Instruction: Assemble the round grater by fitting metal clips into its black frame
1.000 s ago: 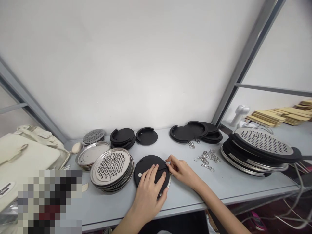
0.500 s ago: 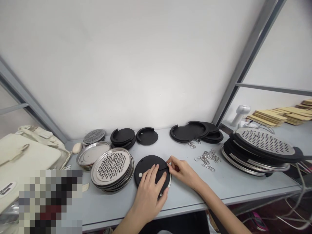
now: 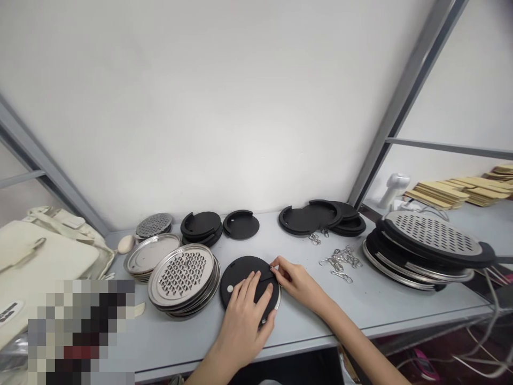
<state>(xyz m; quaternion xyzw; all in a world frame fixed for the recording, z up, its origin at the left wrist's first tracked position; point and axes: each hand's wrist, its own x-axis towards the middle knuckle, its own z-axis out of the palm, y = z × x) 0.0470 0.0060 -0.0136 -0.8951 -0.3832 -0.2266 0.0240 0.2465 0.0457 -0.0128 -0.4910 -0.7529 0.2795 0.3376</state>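
Observation:
A round black disc point(image 3: 245, 267) with a white dot lies near the table's front edge, and a silver rim shows beneath its right side. My left hand point(image 3: 246, 313) rests on top of it with fingers spread. At the disc's upper right edge, my right hand point(image 3: 289, 275) pinches a small metal piece, mostly hidden by the fingertips. Several metal clips point(image 3: 340, 260) lie loose to the right. On the left stands a stack of silver grater plates point(image 3: 186, 274), close beside the disc.
Behind are black round holders point(image 3: 201, 224) and more black holders point(image 3: 308, 216). A stack of black and silver graters point(image 3: 435, 235) sits at right. Smooth silver plates point(image 3: 154, 251) stand at left, near a cream bag point(image 3: 52, 256). Wooden pieces point(image 3: 438, 192) lie far right.
My right hand has shifted slightly left along the disc's edge, its fingertips still pinched. My left hand remains spread on the disc.

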